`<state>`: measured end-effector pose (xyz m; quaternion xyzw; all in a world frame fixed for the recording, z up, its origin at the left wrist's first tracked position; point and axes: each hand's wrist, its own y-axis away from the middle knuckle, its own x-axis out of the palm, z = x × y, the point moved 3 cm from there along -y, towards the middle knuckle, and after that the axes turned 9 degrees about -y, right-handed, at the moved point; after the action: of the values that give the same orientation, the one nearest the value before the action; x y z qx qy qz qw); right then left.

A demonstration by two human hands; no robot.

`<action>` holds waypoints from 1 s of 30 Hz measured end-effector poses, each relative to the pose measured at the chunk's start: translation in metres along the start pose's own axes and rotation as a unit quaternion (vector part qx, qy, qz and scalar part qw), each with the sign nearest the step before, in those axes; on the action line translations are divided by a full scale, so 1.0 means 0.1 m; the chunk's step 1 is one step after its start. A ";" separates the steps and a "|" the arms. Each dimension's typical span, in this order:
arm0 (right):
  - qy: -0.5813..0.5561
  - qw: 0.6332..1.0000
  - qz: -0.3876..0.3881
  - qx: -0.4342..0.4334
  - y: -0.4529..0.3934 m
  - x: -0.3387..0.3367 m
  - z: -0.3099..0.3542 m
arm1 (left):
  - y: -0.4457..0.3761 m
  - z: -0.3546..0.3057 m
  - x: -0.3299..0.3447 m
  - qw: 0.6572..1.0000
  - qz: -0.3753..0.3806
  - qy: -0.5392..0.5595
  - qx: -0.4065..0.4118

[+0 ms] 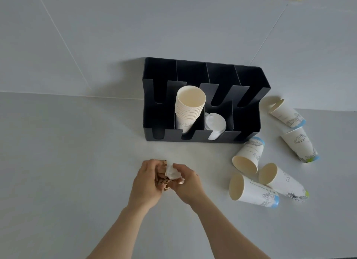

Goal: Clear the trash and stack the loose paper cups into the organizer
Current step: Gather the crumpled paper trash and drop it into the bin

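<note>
Hands [166,178] around trash [171,172], wad upright.

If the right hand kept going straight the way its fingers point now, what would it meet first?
The right hand points up-left into the crumpled trash it already grips, with the left hand right behind. Beyond them lies bare counter, though depth is unclear.

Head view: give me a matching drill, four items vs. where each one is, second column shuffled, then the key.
Items:
1. cup stack
2. lids
3. loose cups
4. trash

Places:
A. lying on the counter, right of the organizer
B. in both hands' grip
C. organizer, second slot from left
D. organizer, third slot from left

Pairs: 1-C, 2-D, 3-A, 4-B
</note>
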<state>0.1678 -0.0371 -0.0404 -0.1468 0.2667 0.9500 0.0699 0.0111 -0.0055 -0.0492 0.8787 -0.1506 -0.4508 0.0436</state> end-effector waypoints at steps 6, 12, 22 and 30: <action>0.010 1.000 0.004 -0.001 0.01 -0.08 -0.04 | 0.05 -0.06 0.14 0.997 0.036 0.058 -0.039; 0.014 1.000 0.001 -0.011 0.08 -0.25 -0.12 | 0.20 -0.20 0.15 0.993 0.007 0.116 -0.033; 0.019 0.996 0.061 -0.067 0.28 -0.45 0.01 | 0.67 -0.52 0.01 0.985 -0.104 0.124 -0.066; 0.061 0.975 0.173 -0.129 0.60 -0.18 0.11 | 1.35 -0.41 -0.11 0.963 -0.188 0.123 -0.148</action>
<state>0.1696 -0.0827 0.0032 -0.1636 0.1673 0.9633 -0.1317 0.0074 -0.1326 0.0121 0.9238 0.0919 -0.3565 0.1054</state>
